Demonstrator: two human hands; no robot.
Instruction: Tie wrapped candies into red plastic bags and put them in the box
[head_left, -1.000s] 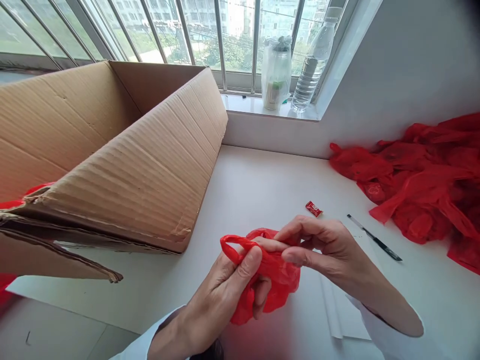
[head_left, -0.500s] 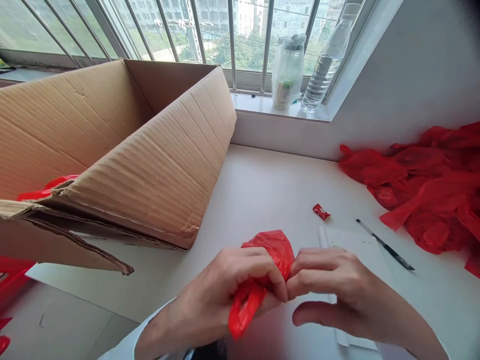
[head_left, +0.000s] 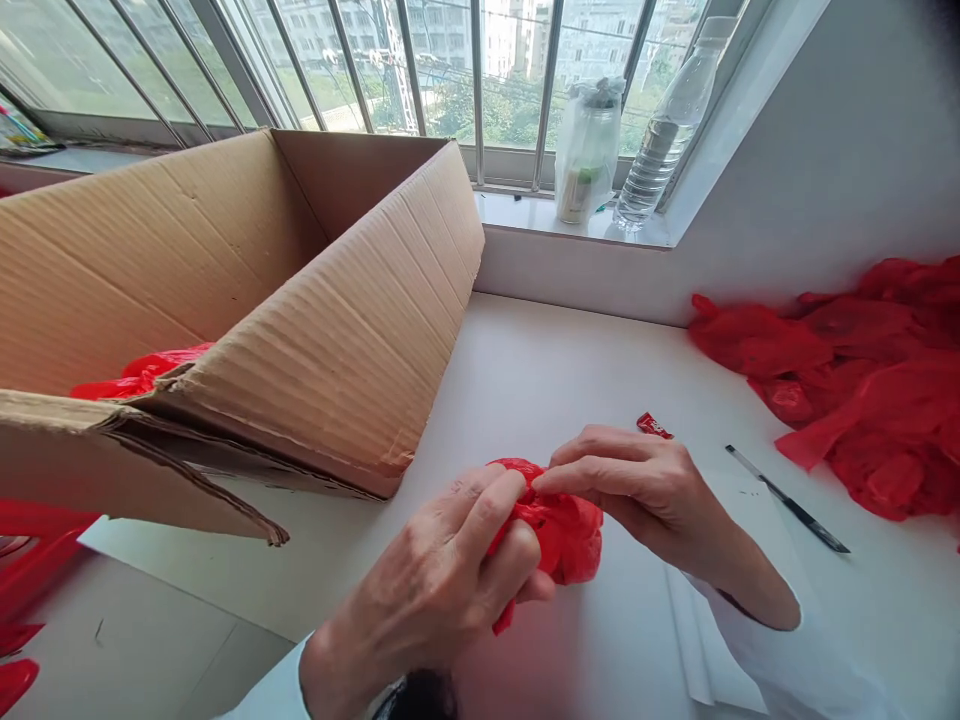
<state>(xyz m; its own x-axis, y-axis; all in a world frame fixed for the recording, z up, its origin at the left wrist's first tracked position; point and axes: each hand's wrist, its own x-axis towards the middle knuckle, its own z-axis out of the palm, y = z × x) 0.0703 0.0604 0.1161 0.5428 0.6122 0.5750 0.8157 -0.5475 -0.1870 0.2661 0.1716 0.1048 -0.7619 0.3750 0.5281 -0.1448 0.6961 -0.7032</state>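
Note:
A crumpled red plastic bag (head_left: 571, 535) is bunched up between my two hands, above the white table. My left hand (head_left: 465, 560) wraps its fingers round the bag's gathered part, and a short red end pokes out below them. From the right, my right hand (head_left: 637, 485) pinches the top of the bag with thumb and fingertips. The fingertips of both hands nearly meet there, and what lies under them is partly hidden. Just behind my right hand lies a small red wrapped packet (head_left: 652, 425).
A large open cardboard box (head_left: 337, 340) with red plastic (head_left: 142, 372) inside fills the left. A heap of red bags (head_left: 862, 370) lies at the right, near a black-handled craft knife (head_left: 795, 508) and white paper (head_left: 686, 640). A bottle (head_left: 667, 140) stands on the windowsill.
The bag has been turned, so its full part now faces right. My right hand has moved up and left onto its top. The view has shifted slightly.

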